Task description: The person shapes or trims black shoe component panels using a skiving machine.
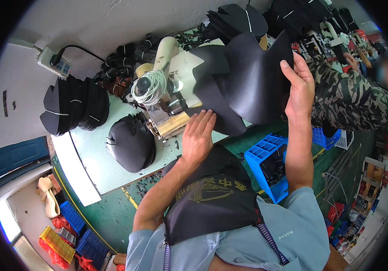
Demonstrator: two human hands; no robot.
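My right hand (300,86) grips the edge of a large curved black leather-like piece (259,81), thumb on its near face and fingers behind. A flatter black section (214,83) lies against the machine's pale table on its left; I cannot tell if both are one piece. My left hand (198,137) rests with straight fingers flat on the lower edge of that section, its thumb out of sight. Just left of it stands a bench machine (164,58) with a cream arm, a coil of pale cord (151,88) and a metal head (174,107).
Stacks of black cut pieces (133,142) (74,104) stand on the pale bench (88,151) at left. Black scraps (131,58) lie behind the machine. Below right sits a blue crate (266,167). A co-worker's camouflage sleeve (356,97) shows at right.
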